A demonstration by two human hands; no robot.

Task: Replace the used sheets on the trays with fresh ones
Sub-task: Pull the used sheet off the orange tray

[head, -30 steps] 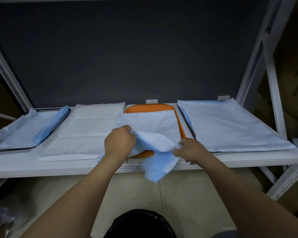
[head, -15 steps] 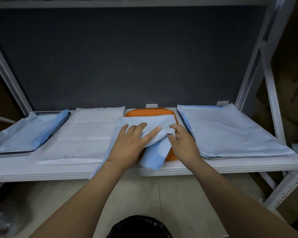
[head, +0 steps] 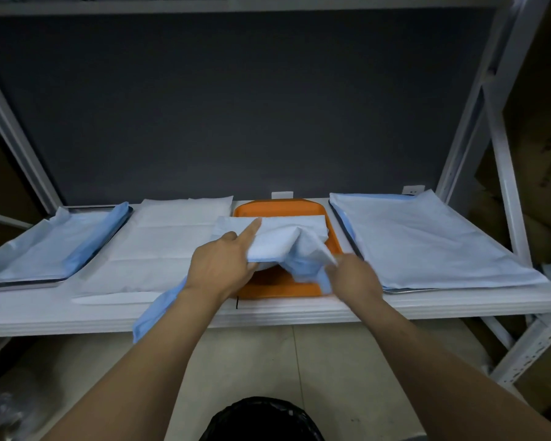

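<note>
Fronting a grey wall (head: 236, 106), the shelf (head: 45, 310) bears a tray (head: 277, 208) at centre; left hand (head: 220, 268) pinches the sheet (head: 280, 243), right hand (head: 355, 281) blurred, grip unclear.

Trays: three, namely orange tray (head: 287, 208), left metal tray (head: 23, 283), right metal tray (head: 404, 290).
Sheets: four, namely left sheet (head: 51, 246), flat sheet (head: 159, 246), crumpled sheet (head: 280, 243), right sheet (head: 427, 243).
Hands: two, namely left hand (head: 220, 268), right hand (head: 353, 278).
Black bin (head: 261, 421): one.

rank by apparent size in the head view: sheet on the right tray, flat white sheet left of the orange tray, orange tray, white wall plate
1. sheet on the right tray
2. flat white sheet, only slightly smaller
3. orange tray, partly under the crumpled sheet
4. white wall plate
</note>
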